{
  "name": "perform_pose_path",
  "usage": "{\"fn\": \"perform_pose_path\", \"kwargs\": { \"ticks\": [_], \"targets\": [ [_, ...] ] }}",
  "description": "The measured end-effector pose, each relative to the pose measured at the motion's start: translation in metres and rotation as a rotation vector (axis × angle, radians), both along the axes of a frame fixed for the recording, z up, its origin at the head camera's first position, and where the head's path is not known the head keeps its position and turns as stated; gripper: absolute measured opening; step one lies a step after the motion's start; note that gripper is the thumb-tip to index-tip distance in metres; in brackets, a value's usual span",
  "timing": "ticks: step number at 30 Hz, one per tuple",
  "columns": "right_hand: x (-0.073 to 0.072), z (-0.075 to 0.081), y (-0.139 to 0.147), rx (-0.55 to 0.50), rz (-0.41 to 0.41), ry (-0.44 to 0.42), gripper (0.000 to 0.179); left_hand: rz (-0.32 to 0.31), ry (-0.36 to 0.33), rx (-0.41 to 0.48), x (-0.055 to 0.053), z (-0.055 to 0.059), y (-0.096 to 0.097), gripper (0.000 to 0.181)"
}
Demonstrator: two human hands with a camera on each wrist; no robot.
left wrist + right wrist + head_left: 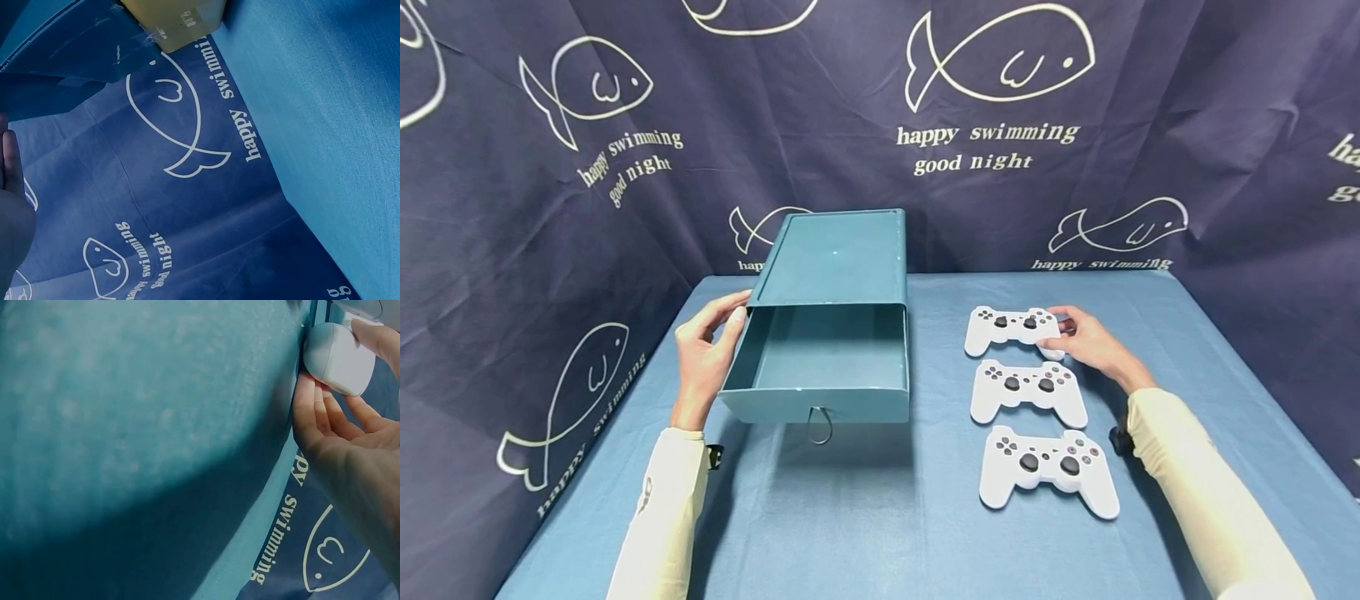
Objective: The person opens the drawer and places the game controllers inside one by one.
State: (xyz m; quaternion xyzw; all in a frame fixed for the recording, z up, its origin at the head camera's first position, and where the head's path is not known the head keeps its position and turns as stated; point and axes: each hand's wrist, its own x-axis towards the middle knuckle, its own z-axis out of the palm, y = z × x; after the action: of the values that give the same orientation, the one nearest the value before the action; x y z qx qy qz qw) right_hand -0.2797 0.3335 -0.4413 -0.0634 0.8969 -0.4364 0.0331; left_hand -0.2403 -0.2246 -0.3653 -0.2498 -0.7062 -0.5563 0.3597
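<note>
A blue-green box (842, 258) has its drawer (829, 405) pulled out toward me, with a metal ring on the front and bare inside. At the box's left side is my left hand (706, 346), its fingers along the side and thumb by the front corner. My right hand (1092, 340) pinches the right grip of the farthest white game controller (1011, 325); in the right wrist view the thumb lies over the controller (340, 359) and fingers are beneath it. Two more white controllers lie nearer, a middle one (1028, 393) and a front one (1047, 471).
A yellow block (184, 22) shows below the box in the left wrist view. Blue cloth covers the table (850, 533). Dark blue curtains (820, 108) printed with white fish hang behind and on both sides.
</note>
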Motion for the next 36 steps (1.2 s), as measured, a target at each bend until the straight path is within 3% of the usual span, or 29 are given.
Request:
{"fn": "perform_pose_path", "kwargs": {
  "ticks": [36],
  "targets": [
    [-0.0021, 0.001, -0.0029, 0.083, -0.033, 0.054, 0.069, -0.016, 0.007, 0.003, -0.0002, -0.0001, 0.0007, 0.024]
  ]
}}
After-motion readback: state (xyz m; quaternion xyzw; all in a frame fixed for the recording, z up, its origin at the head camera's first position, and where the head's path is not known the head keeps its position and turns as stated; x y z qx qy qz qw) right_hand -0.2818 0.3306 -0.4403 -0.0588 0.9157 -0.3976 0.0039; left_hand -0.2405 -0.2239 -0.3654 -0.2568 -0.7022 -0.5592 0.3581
